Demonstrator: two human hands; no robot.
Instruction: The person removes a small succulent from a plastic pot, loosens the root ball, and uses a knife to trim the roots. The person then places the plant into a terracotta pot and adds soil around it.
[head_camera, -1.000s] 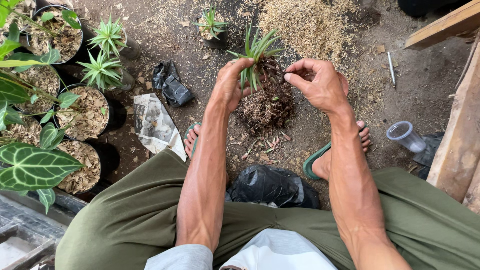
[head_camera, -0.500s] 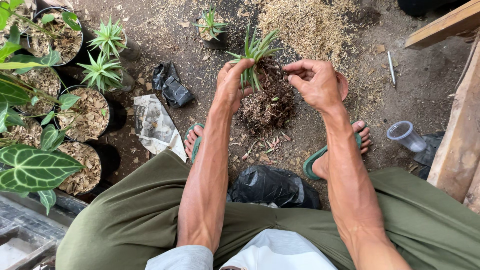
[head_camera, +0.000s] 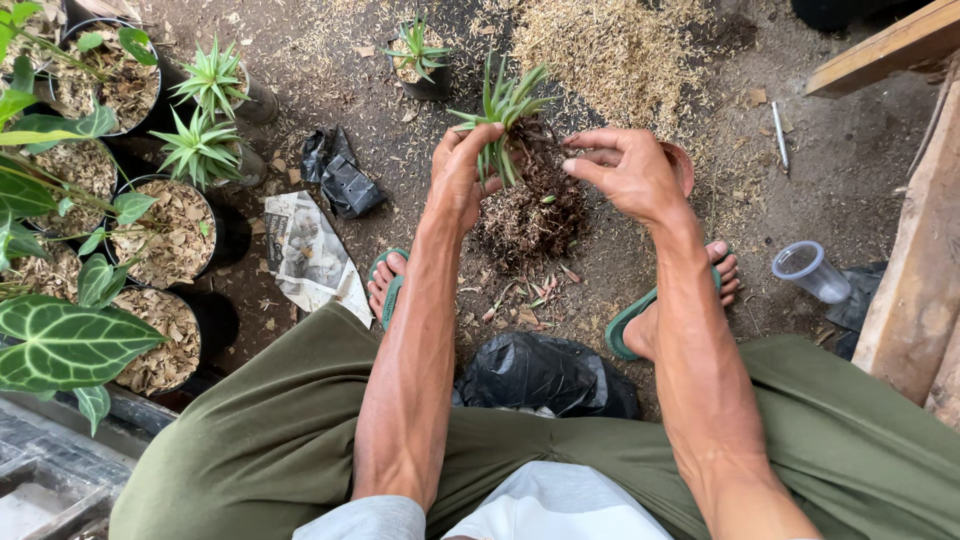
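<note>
Black bag (head_camera: 545, 375): crumpled on the ground (head_camera: 850, 170) between the knees, nearest to the camera; contents not visible.
Feet: in green sandals (head_camera: 625, 325), planted left and right of the work area.
Newspaper scrap (head_camera: 310, 255): flat on the ground just left of the left foot.
Clear plastic cup (head_camera: 810, 270): lying on its side near the right edge of the ground, beside the wooden plank (head_camera: 910, 290).
Left hand (head_camera: 460, 175): closed around the base of the small spiky plant (head_camera: 505, 105), fingers wrapped at the leaf bases, plant held upright above the ground.
Right hand (head_camera: 625, 170): fingers partly curled, fingertips pinching at the upper root ball (head_camera: 530, 205); no separate object gripped. A reddish-brown rim shows behind this hand; nature not determinable.
Root ball: dark, fibrous, hanging bare below the leaves, free of any pot; loose crumbs and husk bits on the ground directly beneath.
Progress, as judged: plant already out of its container, old medium partly picked away, a good mass still clinging to the roots; cleaning not finished, no replanting visible.
Potted row (head_camera: 165, 235): black pots filled with pale husk along the left edge of the ground, some with broad veined leaves, two with spiky rosettes (head_camera: 205, 140).
Crumpled black plastic (head_camera: 340, 175): on the ground beyond the newspaper.
Far pot (head_camera: 420, 60): one small spiky plant, well apart, toward the far edge.
Husk pile (head_camera: 620, 50): loose heap at the far edge, right of the far pot.
</note>
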